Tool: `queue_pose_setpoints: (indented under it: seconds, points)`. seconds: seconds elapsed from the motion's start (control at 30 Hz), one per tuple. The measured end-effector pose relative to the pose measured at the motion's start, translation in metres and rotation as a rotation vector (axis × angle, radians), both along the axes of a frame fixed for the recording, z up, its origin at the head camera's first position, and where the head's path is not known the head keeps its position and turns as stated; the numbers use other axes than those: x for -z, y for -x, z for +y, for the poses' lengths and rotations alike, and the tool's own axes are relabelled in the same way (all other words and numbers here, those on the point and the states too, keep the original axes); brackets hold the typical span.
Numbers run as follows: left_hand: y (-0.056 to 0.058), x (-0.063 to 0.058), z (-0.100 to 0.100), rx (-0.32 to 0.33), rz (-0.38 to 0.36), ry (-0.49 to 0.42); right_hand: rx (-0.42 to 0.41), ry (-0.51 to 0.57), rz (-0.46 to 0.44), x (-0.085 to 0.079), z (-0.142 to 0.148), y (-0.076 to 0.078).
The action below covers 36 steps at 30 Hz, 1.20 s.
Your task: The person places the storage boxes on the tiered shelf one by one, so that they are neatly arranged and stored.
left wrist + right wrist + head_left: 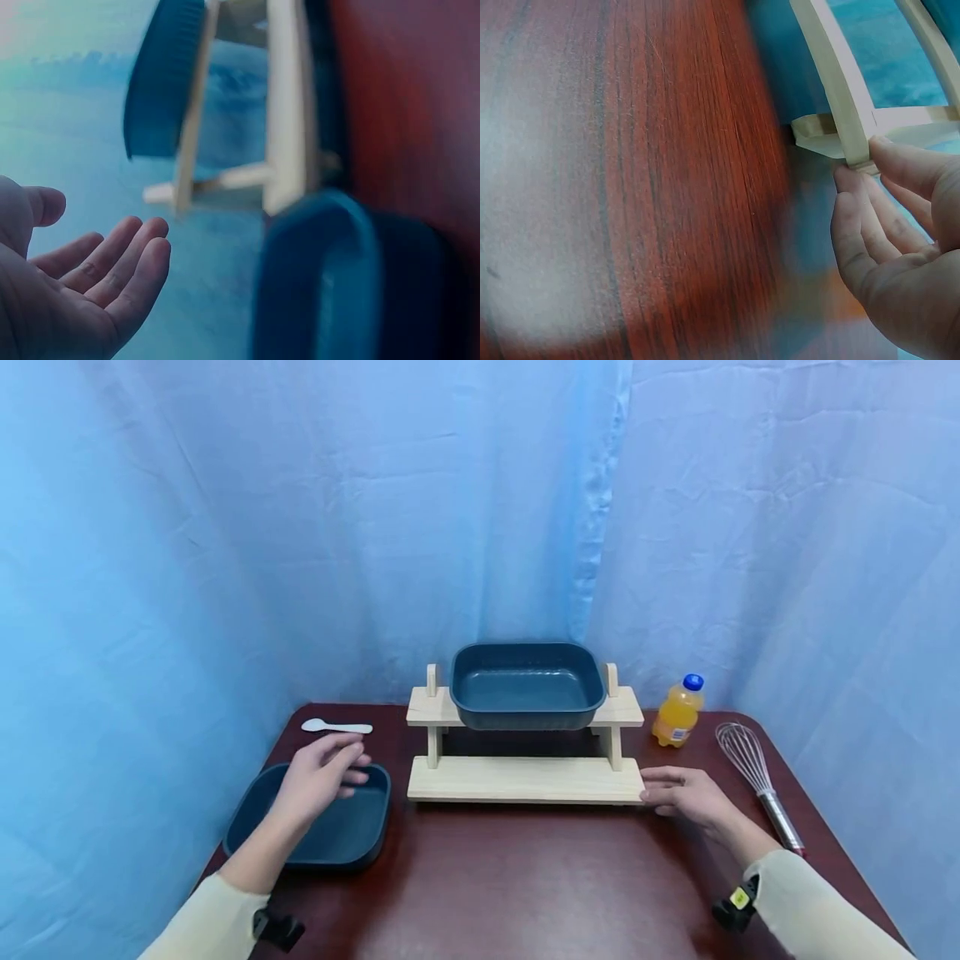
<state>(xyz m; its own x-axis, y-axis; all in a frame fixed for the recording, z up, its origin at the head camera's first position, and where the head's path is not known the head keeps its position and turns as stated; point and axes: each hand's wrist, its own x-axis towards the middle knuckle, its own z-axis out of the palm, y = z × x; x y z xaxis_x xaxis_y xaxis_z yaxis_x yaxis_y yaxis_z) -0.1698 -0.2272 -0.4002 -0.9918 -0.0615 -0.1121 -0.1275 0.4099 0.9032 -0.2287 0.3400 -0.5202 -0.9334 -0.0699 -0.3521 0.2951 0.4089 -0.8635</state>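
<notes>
A two-tier wooden rack (525, 779) stands at the back middle of the table. On its upper board sits a dark blue rectangular basin (528, 717). My right hand (686, 795) pinches the right end of the lower board, thumb on one side and fingers on the other in the right wrist view. A second dark blue basin (348, 831) lies on the table at the left. Above it hovers my left hand (318, 777), fingers loosely bent around nothing. In the left wrist view, that hand (90, 289) is apart from the rack and both basins.
A white spoon (337, 727) lies behind the left basin. To the right of the rack stands an orange drink bottle (678, 714) with a blue cap. A whisk (761, 785) lies along the table's right side. Blue curtains (360, 527) hang around the dark red table (510, 877).
</notes>
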Motion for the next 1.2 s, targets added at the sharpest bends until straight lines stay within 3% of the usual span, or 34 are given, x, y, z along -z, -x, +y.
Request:
queue_pose_setpoints:
  seconds: [0.2,0.47,0.73,0.97,1.2]
  points:
    - [-0.038,0.015,-0.047,-0.036,-0.061,0.062,0.030,0.005,-0.010,0.003,0.001,-0.005]
    - [-0.065,0.034,-0.094,-0.092,-0.146,0.105,0.037,0.017,-0.017,0.008,0.006,-0.007]
    - [-0.072,0.056,-0.123,-0.202,-0.060,0.253,0.033,0.014,-0.025,0.007,0.007,-0.003]
    - [-0.068,0.072,-0.139,-0.343,-0.145,0.145,0.009,0.026,-0.013,0.006,0.006,0.000]
    - [-0.067,0.092,-0.149,-0.450,-0.156,0.081,-0.003,0.025,-0.019,0.005,0.004,0.002]
